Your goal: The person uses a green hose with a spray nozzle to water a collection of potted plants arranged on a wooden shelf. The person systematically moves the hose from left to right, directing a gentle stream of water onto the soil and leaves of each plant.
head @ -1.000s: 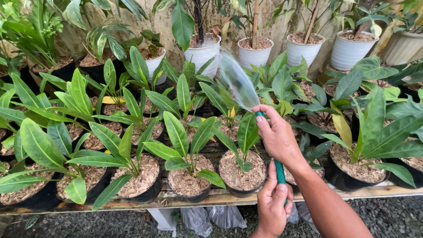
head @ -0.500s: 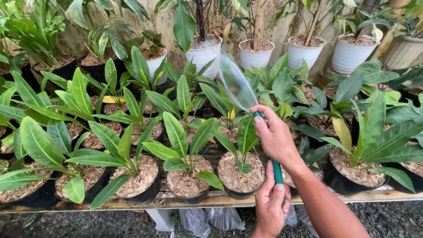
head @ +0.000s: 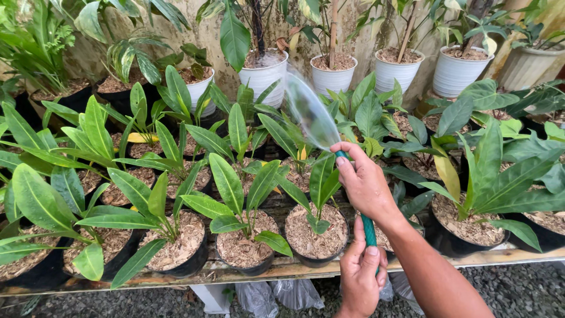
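My right hand (head: 365,185) grips the tip of a green hose (head: 369,229), with the thumb pressed over its end. A flat fan of water (head: 309,112) sprays up and to the left from there, over the potted plants in the middle rows. My left hand (head: 360,277) holds the same hose lower down, near the front edge of the bench. Just left of my hands stands a black pot (head: 312,241) with a small green plant and wood-chip mulch.
Several black pots of broad-leaved plants (head: 235,194) crowd a wooden bench (head: 282,270). White pots (head: 263,73) line the back wall. Plastic bags (head: 276,294) hang under the bench above a gravel floor (head: 518,288).
Both hands stay on the hose almost in place. The fan of water keeps spraying towards the upper left.
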